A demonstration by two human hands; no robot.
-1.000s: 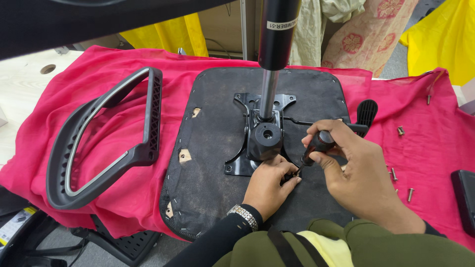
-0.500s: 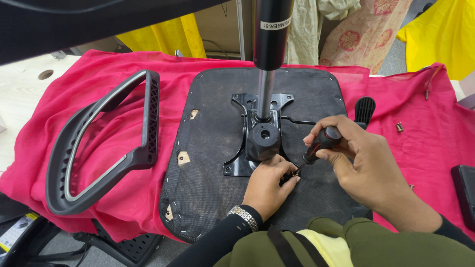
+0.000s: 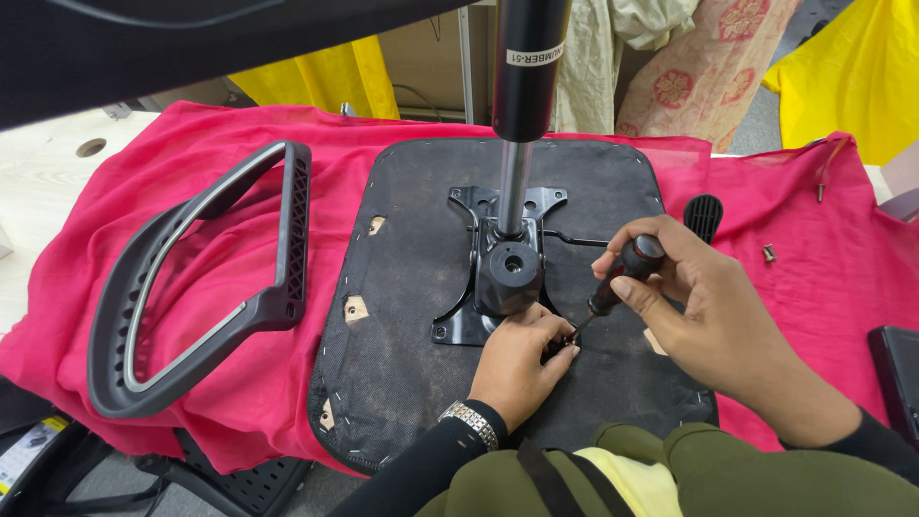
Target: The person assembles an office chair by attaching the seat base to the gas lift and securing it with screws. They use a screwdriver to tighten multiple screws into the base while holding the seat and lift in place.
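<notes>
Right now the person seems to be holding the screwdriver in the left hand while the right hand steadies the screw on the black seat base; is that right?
Not quite: the hands are swapped. In the head view the right hand grips the screwdriver, and the left hand steadies its tip at the metal plate on the black seat base.

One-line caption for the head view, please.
Right hand drives a screwdriver into the seat plate while left hand steadies the tip.

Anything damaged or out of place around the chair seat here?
Yes: the black seat underside has small torn patches showing tan material, at its left edge and lower corner. Loose bolts lie scattered on the red cloth.
</notes>
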